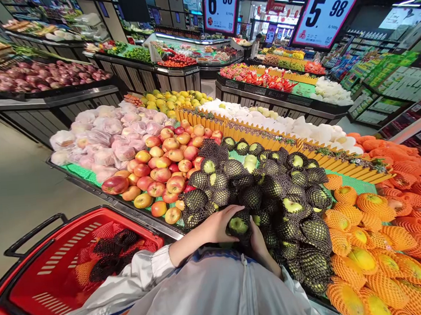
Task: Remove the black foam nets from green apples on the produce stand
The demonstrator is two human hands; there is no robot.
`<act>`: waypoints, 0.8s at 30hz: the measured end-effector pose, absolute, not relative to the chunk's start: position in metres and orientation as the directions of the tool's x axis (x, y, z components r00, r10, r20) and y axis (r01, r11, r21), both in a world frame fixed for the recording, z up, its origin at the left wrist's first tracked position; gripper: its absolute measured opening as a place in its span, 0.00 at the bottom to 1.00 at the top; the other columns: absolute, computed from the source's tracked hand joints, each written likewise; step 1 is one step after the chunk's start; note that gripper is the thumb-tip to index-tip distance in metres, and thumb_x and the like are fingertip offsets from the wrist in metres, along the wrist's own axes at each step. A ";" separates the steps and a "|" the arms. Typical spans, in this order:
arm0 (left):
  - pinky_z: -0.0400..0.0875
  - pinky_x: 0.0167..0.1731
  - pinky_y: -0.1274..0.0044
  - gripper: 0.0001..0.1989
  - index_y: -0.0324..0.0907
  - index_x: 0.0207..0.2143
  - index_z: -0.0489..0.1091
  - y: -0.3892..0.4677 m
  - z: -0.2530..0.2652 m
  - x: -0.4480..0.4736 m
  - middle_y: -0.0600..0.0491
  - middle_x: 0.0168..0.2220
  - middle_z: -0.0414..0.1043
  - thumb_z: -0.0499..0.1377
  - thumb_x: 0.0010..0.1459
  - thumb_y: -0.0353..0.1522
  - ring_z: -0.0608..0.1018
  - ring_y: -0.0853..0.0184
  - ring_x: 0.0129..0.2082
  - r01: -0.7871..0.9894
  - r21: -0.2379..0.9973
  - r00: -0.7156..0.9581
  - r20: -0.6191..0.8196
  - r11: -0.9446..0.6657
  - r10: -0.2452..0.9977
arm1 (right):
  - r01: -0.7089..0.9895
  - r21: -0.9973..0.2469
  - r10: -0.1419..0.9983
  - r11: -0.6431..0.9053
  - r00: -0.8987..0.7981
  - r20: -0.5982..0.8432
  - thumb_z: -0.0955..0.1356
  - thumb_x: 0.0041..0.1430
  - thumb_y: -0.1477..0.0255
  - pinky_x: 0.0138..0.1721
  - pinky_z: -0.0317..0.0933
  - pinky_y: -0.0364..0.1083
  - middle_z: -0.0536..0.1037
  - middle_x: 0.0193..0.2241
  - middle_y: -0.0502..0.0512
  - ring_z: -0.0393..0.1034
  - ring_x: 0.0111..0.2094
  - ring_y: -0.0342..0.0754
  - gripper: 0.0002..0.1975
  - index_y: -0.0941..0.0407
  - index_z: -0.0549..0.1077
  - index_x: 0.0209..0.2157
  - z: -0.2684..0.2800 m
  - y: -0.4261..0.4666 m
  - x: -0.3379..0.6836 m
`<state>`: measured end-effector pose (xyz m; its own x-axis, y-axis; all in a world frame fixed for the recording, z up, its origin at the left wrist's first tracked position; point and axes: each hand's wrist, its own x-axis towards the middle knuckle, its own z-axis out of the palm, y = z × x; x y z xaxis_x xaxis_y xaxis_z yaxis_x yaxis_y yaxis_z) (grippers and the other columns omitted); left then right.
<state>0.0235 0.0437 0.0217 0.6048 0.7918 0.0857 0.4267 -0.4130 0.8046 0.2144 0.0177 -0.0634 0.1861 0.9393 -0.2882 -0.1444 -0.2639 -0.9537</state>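
Close in front of my body, both hands are around a green apple [238,225] in a black foam net. My left hand [220,225] curls round its left side, the thumb and fingers spread over it. From the right, my right hand [257,240] closes on the same apple, its fingers partly hidden. Just beyond them lies a heap of green apples [292,205] in the same black nets. To the left of this heap are loose red and yellow apples [164,162].
At lower left is a red shopping basket [42,267] with several netted fruits [112,251] in it. Orange-netted fruits [359,257] lie on the right, bagged pink fruits [105,130] at back left. A yellow fence divider [262,134] crosses behind. Price signs [325,15] hang above.
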 end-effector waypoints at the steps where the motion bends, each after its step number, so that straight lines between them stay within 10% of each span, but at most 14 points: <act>1: 0.69 0.58 0.65 0.48 0.45 0.64 0.59 0.045 0.021 0.022 0.43 0.62 0.65 0.73 0.40 0.37 0.72 0.51 0.59 0.425 0.805 0.602 0.089 -0.413 0.794 | -0.153 -0.948 0.942 -0.278 0.152 -0.301 0.70 0.46 0.40 0.57 0.63 0.53 0.82 0.48 0.62 0.71 0.55 0.58 0.37 0.58 0.82 0.43 -0.060 0.017 0.213; 8: 0.72 0.53 0.64 0.34 0.41 0.53 0.65 0.073 0.024 -0.005 0.47 0.48 0.76 0.70 0.43 0.35 0.78 0.55 0.47 0.368 0.874 0.409 0.155 -0.318 0.899 | -0.165 -0.953 0.940 -0.255 -0.272 -0.205 0.63 0.59 0.42 0.36 0.69 0.49 0.81 0.39 0.56 0.76 0.37 0.52 0.30 0.53 0.78 0.45 -0.042 0.016 0.209; 15: 0.71 0.55 0.59 0.34 0.41 0.52 0.63 0.146 0.060 -0.020 0.43 0.51 0.74 0.70 0.47 0.43 0.78 0.54 0.51 0.127 0.951 -0.100 0.294 -0.281 0.951 | 0.508 -0.796 0.901 0.328 -0.421 0.103 0.64 0.66 0.59 0.35 0.62 0.45 0.79 0.29 0.53 0.72 0.32 0.48 0.16 0.53 0.77 0.33 -0.071 0.029 0.210; 20: 0.63 0.62 0.61 0.39 0.42 0.54 0.61 0.225 0.089 -0.012 0.44 0.54 0.69 0.74 0.42 0.40 0.72 0.54 0.58 0.307 0.869 -0.339 0.481 -0.388 0.809 | 0.552 -0.730 0.894 0.403 -0.407 0.186 0.64 0.64 0.63 0.31 0.60 0.46 0.77 0.24 0.53 0.71 0.28 0.49 0.16 0.53 0.75 0.25 -0.087 0.029 0.206; 24: 0.65 0.60 0.65 0.44 0.41 0.58 0.54 0.289 0.089 0.010 0.43 0.55 0.65 0.73 0.43 0.38 0.71 0.55 0.57 0.454 0.815 -0.218 0.494 -0.360 0.842 | 0.534 -0.736 0.889 0.416 -0.407 0.208 0.65 0.62 0.65 0.29 0.61 0.46 0.78 0.24 0.50 0.73 0.27 0.50 0.12 0.49 0.75 0.26 -0.079 0.030 0.208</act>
<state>0.0101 0.2893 0.0891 -0.2177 0.8420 0.4935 0.4537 -0.3604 0.8150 0.2080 0.0302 -0.0787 -0.4069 0.8894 0.2080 0.5342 0.4165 -0.7357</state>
